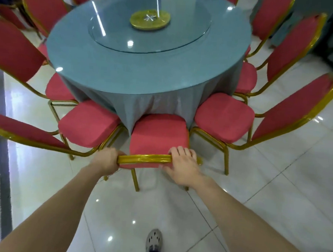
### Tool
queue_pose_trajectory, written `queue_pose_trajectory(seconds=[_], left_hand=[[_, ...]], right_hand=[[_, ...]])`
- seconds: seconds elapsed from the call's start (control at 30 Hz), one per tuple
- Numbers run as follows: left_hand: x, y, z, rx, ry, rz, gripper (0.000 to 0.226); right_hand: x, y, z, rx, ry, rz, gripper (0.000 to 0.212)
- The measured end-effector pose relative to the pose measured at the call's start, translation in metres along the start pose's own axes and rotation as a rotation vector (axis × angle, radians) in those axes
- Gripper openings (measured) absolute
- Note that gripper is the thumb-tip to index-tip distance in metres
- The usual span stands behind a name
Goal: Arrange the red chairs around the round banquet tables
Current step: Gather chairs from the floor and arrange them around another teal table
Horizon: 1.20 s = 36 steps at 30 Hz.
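Banquet hall with glossy white tiled floor (274,191), lamp glare on the tiles, grey strip at far left. At centre, a round bench (145,74) draped to the floor in blue-grey cloth, topped by a clear glass turntable (128,39) with a round gold disc (149,19) at its middle. Ring of red padded chairs with gold metal frames all round, seats turned inward. Nearest red padded chair (159,133) dead ahead, viewed from behind and above: seat front meeting the hanging cloth, slotted between the left neighbour chair (88,123) and the right neighbour chair (223,117), close to both, contact not resolvable. Left hand (107,159) wrapped round the left end of the gold top rail (144,158), its fingers curled under and out of sight. Right hand (182,165) over the right end of the same rail, fingers (179,152) pressed together and hooked over the top toward the seat. One grey shoe (154,240) on the tiles below. Step in hand, by judgement: seating this chair in its slot, at the final push or squaring-up. Appears nearly home. Next move probably a short push or slight twist to centre the seat and square the back to the bench edge, then release of both hands. Care needed against legs catching neighbouring frames or dragging the cloth. Second cloth-draped bench (332,38) partly in view upper right, presumably next.
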State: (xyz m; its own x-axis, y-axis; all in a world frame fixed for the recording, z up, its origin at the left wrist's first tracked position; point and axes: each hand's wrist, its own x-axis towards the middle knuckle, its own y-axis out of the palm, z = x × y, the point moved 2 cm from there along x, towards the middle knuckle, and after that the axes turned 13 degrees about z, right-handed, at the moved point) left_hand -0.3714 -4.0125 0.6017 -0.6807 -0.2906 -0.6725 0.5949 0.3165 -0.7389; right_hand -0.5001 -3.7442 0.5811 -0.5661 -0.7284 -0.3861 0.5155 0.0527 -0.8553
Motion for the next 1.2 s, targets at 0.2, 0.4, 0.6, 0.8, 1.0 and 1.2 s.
queue_pose_trajectory(seconds=[0.2, 0.4, 0.6, 0.8, 1.0, 1.2], left_hand=[[0.000, -0.001, -0.005, 0.044, 0.064, -0.009, 0.021], [-0.023, 0.010, -0.018, 0.066, -0.001, 0.045, 0.017], [-0.054, 0.043, -0.025, 0.080, -0.006, 0.071, 0.014], [-0.039, 0.037, -0.020, 0.097, -0.017, 0.015, 0.024], [-0.020, 0.034, -0.017, 0.116, 0.006, -0.009, 0.018], [-0.021, 0.040, -0.011, -0.021, 0.203, 0.023, 0.056]], right_hand=[[-0.007, -0.006, -0.002, 0.010, 0.027, 0.044, 0.070], [-0.030, -0.012, 0.007, -0.058, 0.044, 0.123, 0.067], [-0.062, 0.007, 0.016, -0.148, 0.030, 0.116, 0.068], [-0.063, 0.026, 0.016, -0.021, 0.090, 0.057, 0.055], [-0.051, 0.014, 0.004, -0.006, 0.063, 0.096, 0.053], [-0.064, 0.002, 0.062, 0.083, 0.148, 0.097, 0.120]])
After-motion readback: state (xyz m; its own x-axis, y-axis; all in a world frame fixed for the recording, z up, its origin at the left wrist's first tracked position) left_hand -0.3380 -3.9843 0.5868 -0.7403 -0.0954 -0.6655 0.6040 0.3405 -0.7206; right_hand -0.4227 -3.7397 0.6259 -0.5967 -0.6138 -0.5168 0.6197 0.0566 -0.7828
